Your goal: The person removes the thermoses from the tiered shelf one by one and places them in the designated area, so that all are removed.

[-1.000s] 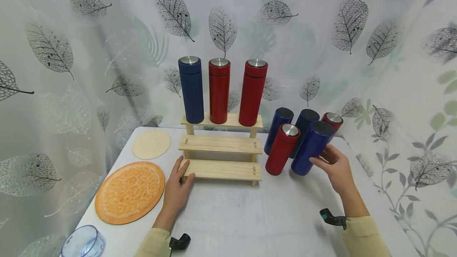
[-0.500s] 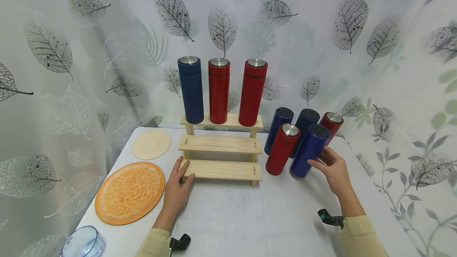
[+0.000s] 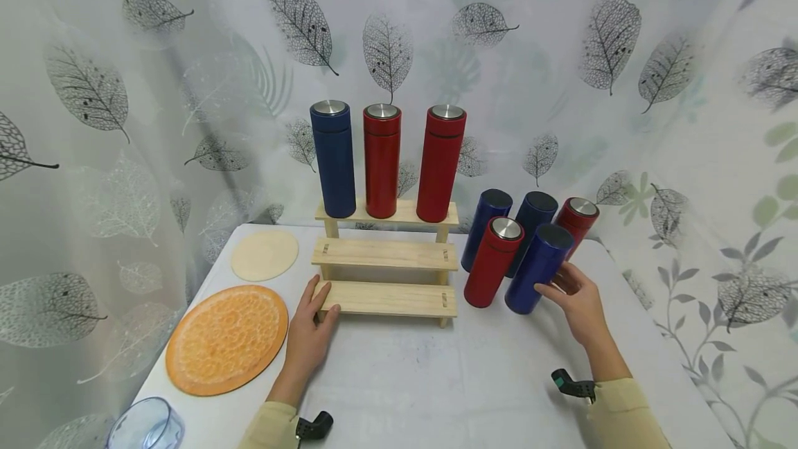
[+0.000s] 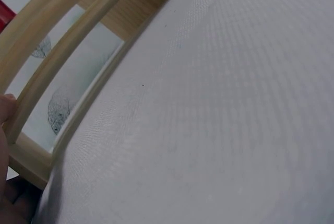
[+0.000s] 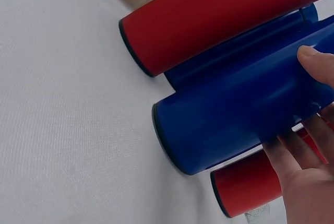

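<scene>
My right hand [image 3: 576, 300] grips a glossy blue thermos flask [image 3: 539, 269] by its side, thumb in front and fingers behind. The flask leans slightly right in the head view; whether its base touches the table I cannot tell. Close around it stand a red flask [image 3: 494, 262] with a steel lid, two more blue flasks [image 3: 486, 227] and another red flask [image 3: 576, 220], partly hidden. My left hand [image 3: 308, 338] rests at the left end of the lowest step of a three-tier wooden rack [image 3: 386, 298], its fingers fairly straight. On the top step stand a blue flask [image 3: 334, 165] and two red ones [image 3: 441, 165].
Left of the rack lie an orange round mat [image 3: 227, 340] and a smaller cream disc [image 3: 264, 255]. A clear glass [image 3: 146, 425] stands at the table's near left corner. A leaf-print curtain [image 3: 386, 19] hangs behind the white-covered table [image 3: 411, 380].
My right hand has drawn the blue flask a little toward me and to the left, away from the red flask behind it. My left hand has stayed on the rack.
</scene>
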A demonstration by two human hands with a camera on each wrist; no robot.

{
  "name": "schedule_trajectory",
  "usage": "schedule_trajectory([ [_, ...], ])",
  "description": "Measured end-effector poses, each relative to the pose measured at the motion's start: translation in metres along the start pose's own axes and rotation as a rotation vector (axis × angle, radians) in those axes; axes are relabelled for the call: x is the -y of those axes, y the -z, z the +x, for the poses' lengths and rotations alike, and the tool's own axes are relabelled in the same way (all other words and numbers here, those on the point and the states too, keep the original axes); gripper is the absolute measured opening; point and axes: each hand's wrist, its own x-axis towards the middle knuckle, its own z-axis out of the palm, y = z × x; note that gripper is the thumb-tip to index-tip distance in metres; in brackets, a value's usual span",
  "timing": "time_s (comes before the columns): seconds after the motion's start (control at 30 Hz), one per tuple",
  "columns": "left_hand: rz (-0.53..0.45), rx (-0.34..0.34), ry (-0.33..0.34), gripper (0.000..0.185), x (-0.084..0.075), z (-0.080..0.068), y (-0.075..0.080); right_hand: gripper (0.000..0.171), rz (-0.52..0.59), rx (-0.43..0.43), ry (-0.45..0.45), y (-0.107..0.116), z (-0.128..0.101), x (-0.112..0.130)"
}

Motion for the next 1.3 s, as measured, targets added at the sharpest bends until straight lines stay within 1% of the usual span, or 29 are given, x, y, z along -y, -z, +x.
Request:
schedule_trajectory([
  [0.17,0.002,-0.001,-0.004,0.056,0.000,0.000,0.000,0.076,-0.005,-0.010,-0.009,0.000,0.001,-0.002],
  [0.47,-0.002,0.003,0.004,0.055,0.000,-0.001,0.001,0.076,0.006,0.002,-0.019,-0.001,0.002,-0.003],
  [0.67,0.000,0.003,0.005,0.055,0.000,-0.001,0.001,0.076,-0.010,0.023,-0.002,0.001,0.003,-0.003],
  [0.9,-0.007,0.012,0.011,0.056,0.001,-0.001,0.000,0.075,0.007,0.059,0.016,0.007,0.007,-0.006],
  [1.3,-0.007,0.017,0.022,0.056,0.000,0.000,0.001,0.076,-0.014,0.088,0.000,0.011,0.006,-0.004],
])
